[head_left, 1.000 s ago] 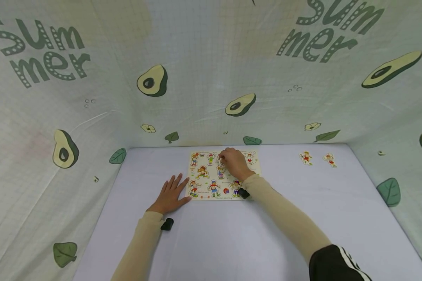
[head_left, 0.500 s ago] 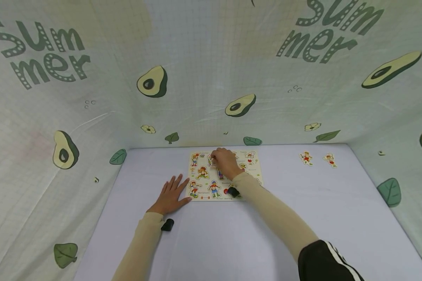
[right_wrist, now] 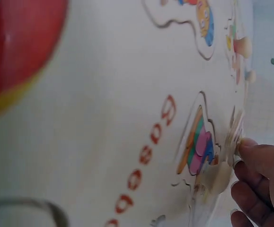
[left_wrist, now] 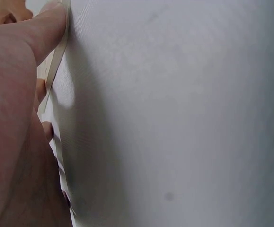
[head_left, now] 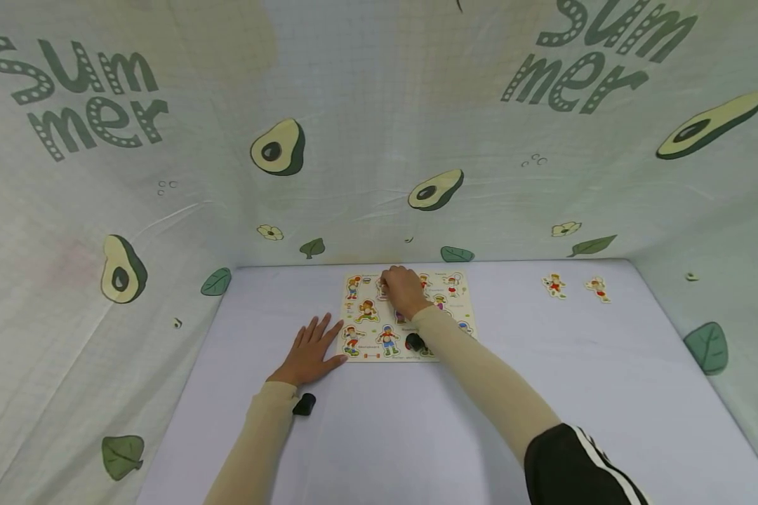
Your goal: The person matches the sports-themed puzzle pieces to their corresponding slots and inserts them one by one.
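Note:
A pale wooden knob puzzle board (head_left: 460,303) with several children-in-sport pieces lies at the back middle of the table. My right hand (head_left: 406,291) reaches over its top row and pinches a puzzle piece (right_wrist: 235,137) between thumb and fingers; in the right wrist view that piece shows mostly edge-on. Closer to that camera, a wooden knob (right_wrist: 217,177) sticks up from a figure in the board. My left hand (head_left: 306,354) lies spread on the table at the board's left side, thumb and index finger right at its edge. The left wrist view shows the thumb (left_wrist: 49,28) against that edge.
Two loose puzzle pieces, one (head_left: 554,286) beside the other (head_left: 598,289), lie at the back right of the white table (head_left: 379,428). A cloth with avocado prints (head_left: 354,224) hangs behind and at both sides.
My right hand has moved a little left along the board's top row, to the second figure from the left, and then stayed about there. The left hand has kept its place.

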### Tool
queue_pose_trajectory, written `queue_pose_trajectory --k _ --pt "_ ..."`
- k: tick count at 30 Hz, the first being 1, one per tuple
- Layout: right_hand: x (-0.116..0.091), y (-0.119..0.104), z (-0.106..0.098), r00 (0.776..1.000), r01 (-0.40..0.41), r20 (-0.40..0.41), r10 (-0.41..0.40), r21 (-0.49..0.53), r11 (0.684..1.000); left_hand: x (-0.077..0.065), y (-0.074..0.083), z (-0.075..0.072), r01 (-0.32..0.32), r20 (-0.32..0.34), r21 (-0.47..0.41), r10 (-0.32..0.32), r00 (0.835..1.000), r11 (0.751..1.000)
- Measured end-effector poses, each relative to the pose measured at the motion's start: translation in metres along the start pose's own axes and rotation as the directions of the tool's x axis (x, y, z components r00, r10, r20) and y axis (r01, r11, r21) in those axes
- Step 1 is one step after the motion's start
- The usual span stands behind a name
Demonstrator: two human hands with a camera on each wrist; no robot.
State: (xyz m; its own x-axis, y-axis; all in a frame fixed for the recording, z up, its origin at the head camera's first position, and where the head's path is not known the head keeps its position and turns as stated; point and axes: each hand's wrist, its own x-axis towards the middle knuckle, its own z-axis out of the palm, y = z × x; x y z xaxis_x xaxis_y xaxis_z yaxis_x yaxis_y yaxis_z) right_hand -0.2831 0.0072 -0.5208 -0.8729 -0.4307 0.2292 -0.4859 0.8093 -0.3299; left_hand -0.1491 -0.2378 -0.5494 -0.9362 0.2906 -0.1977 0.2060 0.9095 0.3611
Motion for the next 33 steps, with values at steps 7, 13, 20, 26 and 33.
queue_pose_trajectory --k 7,13,20,26,33 --pt "0.005 0.002 0.004 1.000 -0.001 0.015 0.002 -0.059 0.998 0.000 0.004 -0.003 0.024 0.022 0.010 -0.024 0.999 1.000" --pt "0.010 0.002 0.007 0.999 0.004 0.039 0.000 -0.100 0.995 -0.002 0.007 -0.005 0.028 0.022 0.003 -0.028 0.999 1.000" --pt "0.013 0.000 0.008 0.998 0.003 0.062 0.003 -0.085 0.996 -0.001 0.006 -0.005 0.029 0.024 0.018 -0.029 0.999 0.999" --pt "0.013 -0.002 0.008 0.996 -0.001 0.085 0.008 -0.086 0.996 -0.001 0.005 -0.005 0.031 0.017 0.007 -0.031 0.999 1.000" --pt "0.011 0.000 0.008 0.995 0.004 0.104 0.005 -0.085 0.996 -0.002 0.003 -0.003 0.031 0.018 0.007 -0.031 0.999 0.999"
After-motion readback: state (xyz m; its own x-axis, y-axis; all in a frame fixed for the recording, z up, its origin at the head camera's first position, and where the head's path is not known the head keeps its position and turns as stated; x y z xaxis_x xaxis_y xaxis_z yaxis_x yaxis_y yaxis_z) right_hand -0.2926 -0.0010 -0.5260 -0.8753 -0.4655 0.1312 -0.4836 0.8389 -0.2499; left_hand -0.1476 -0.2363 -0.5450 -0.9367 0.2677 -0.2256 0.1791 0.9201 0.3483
